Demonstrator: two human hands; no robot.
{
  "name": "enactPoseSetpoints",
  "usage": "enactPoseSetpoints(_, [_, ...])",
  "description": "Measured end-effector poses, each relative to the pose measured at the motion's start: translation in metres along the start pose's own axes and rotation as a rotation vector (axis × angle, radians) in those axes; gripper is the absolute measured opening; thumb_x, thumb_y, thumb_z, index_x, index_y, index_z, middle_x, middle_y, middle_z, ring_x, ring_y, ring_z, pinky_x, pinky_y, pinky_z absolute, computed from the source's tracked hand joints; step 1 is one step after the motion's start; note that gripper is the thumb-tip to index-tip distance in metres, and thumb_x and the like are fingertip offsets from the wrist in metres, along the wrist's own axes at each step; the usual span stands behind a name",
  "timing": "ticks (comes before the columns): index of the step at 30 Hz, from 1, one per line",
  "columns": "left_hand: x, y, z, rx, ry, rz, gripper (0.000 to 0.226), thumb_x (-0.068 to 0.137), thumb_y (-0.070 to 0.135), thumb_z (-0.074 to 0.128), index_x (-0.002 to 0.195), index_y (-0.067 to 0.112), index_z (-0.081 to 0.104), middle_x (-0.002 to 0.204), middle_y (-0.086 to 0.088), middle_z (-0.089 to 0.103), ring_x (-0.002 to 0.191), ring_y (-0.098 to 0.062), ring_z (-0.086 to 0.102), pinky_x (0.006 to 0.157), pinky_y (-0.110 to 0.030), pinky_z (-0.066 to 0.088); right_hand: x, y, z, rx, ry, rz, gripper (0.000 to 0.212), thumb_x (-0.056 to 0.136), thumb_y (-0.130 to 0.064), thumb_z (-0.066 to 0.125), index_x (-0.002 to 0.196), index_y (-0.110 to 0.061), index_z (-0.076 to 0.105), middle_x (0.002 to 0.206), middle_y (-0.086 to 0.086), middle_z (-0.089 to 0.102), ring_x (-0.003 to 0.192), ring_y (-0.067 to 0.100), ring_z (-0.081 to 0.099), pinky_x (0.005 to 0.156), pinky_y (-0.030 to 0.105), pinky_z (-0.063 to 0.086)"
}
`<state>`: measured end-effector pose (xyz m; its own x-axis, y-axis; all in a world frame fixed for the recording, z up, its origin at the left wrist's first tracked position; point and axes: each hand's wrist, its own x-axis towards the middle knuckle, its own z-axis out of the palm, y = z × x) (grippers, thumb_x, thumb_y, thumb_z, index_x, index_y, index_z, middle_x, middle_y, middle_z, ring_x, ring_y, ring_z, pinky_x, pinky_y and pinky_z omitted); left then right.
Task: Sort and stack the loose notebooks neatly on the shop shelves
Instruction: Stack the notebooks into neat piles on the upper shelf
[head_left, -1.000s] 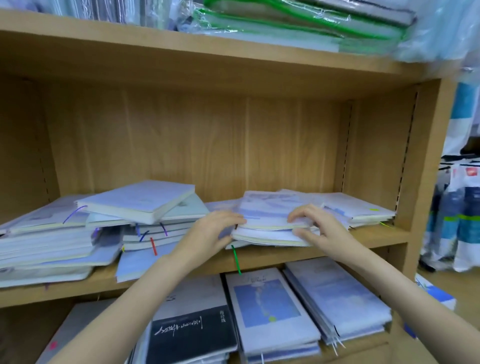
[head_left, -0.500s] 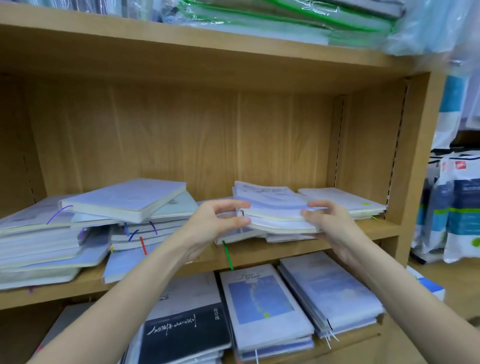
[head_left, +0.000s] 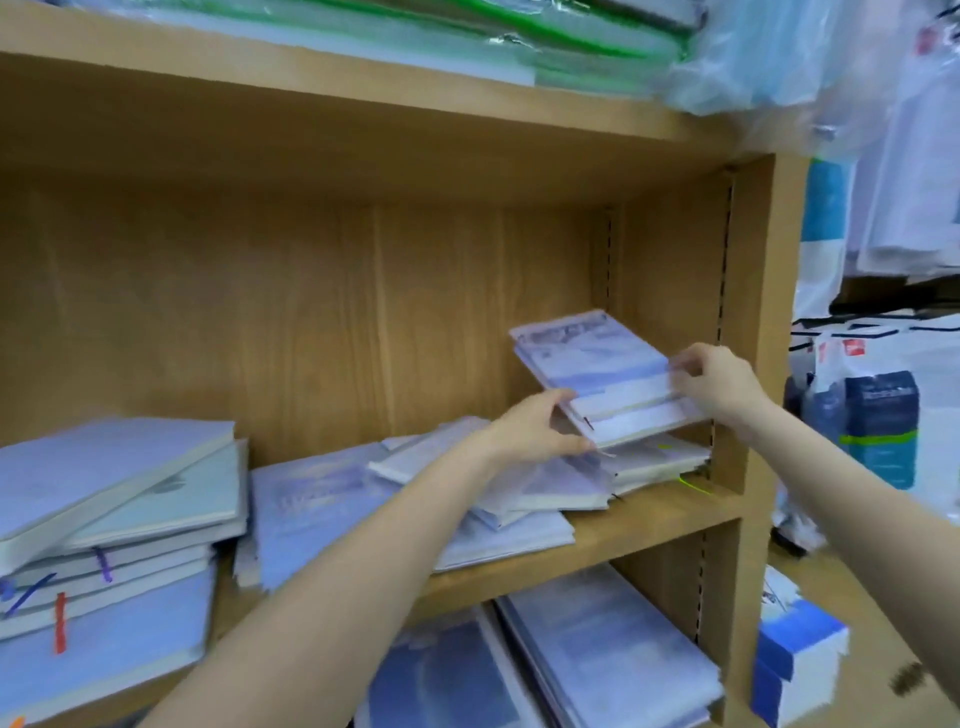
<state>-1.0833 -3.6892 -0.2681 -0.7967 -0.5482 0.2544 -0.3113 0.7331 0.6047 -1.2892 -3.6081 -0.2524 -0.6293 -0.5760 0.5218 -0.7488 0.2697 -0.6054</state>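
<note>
Both hands hold a small stack (head_left: 605, 382) of notebooks up off the shelf (head_left: 649, 514) at its right end, just above the short pile (head_left: 652, 462) by the side wall: left hand (head_left: 530, 434) pinches the near-left corner, right hand (head_left: 714, 382) grips the right edge. Looks risky to me, since the stack tilts with its far end up and the loose books could slide apart or snag the messy heap (head_left: 415, 493) below. Long axis runs near-right to far-left, covers up.

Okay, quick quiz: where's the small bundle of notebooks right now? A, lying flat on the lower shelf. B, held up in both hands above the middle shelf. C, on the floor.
B: the left hand and right hand grip the notebooks at opposite ends, tilted, clear of the pile below.
</note>
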Motion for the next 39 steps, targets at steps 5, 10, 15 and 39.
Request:
enactPoseSetpoints(5, [0.020, -0.025, 0.015, 0.237, -0.221, -0.096, 0.036, 0.085, 0.024, 0.062, 0.120, 0.016, 0.054, 0.124, -0.008, 0.056, 0.117, -0.019, 0.051, 0.100, -0.031, 0.040, -0.030, 0.029, 0.029, -0.019, -0.355, -0.334, 0.024, 0.096, -0.020, 0.051, 0.117, -0.016, 0.062, 0.123, 0.000, 0.056, 0.116, 0.017, 0.051, 0.092, 0.027, 0.039])
enactPoseSetpoints(10, [0.011, -0.026, 0.014, 0.354, -0.266, -0.033, 0.055, 0.089, 0.032, 0.059, 0.140, 0.020, 0.040, 0.142, 0.006, 0.043, 0.130, -0.008, 0.040, 0.102, -0.016, 0.030, -0.046, 0.055, 0.041, -0.019, -0.502, -0.526, 0.038, 0.092, -0.024, 0.058, 0.130, -0.024, 0.052, 0.137, -0.013, 0.045, 0.128, 0.002, 0.039, 0.108, 0.022, 0.028])
enactPoseSetpoints(15, [0.008, -0.024, 0.016, 0.393, -0.298, -0.038, 0.075, 0.084, 0.042, 0.064, 0.147, 0.027, 0.025, 0.149, 0.010, 0.032, 0.136, -0.008, 0.030, 0.111, -0.024, 0.024, -0.036, 0.057, 0.042, -0.062, -0.286, -0.608, 0.030, 0.086, -0.003, 0.063, 0.113, -0.012, 0.067, 0.119, 0.001, 0.064, 0.114, 0.014, 0.058, 0.093, 0.005, 0.036])
enactPoseSetpoints(39, [-0.123, -0.048, -0.069, 0.516, 0.228, -0.053, 0.030, 0.096, 0.024, 0.049, 0.123, 0.015, 0.059, 0.121, 0.004, 0.062, 0.111, -0.010, 0.056, 0.088, -0.017, 0.037, -0.094, -0.071, 0.045, 0.294, -0.568, -0.493, 0.049, 0.082, -0.033, 0.069, 0.127, -0.021, 0.054, 0.125, -0.013, 0.051, 0.120, 0.009, 0.048, 0.084, 0.010, 0.037])
